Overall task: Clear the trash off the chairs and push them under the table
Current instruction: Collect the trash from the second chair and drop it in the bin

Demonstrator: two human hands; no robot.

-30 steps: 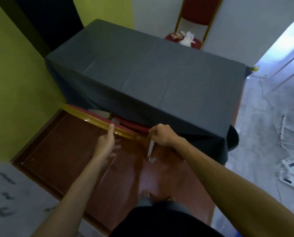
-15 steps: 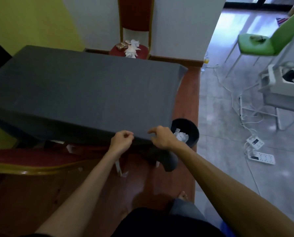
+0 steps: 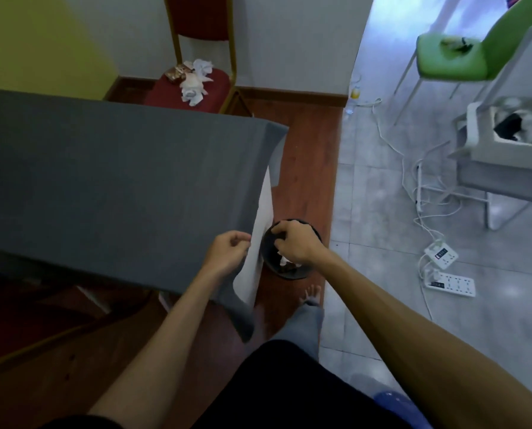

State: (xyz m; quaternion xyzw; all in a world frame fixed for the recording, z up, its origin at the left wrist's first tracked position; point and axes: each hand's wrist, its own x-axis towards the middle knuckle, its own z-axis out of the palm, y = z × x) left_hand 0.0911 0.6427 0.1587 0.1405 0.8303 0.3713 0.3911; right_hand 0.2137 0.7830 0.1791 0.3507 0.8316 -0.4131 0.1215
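A table under a grey tablecloth [image 3: 119, 181] fills the left of the view. Beyond its far edge stands a red chair with a gold frame [image 3: 219, 88]; crumpled white tissues [image 3: 193, 85] and a brown wrapper [image 3: 178, 72] lie on its seat. A second red chair [image 3: 42, 339] sits low at the left, mostly hidden under the table. My left hand [image 3: 227, 253] is curled at the cloth's near right corner, pinching its edge. My right hand [image 3: 295, 243] hovers over a black bin [image 3: 292, 275] holding white trash, fingers bent, with nothing visible in them.
The bin stands on the wooden floor strip by the table's corner, with my bare foot [image 3: 311, 297] just in front. On the grey tiles to the right lie white power strips [image 3: 450, 284] and cables. A green chair [image 3: 450, 60] and a white box [image 3: 490, 140] stand further right.
The view has swung right along the table. My hands left the near chair's gold backrest and moved to the cloth's corner; my right hand now sits over the bin.
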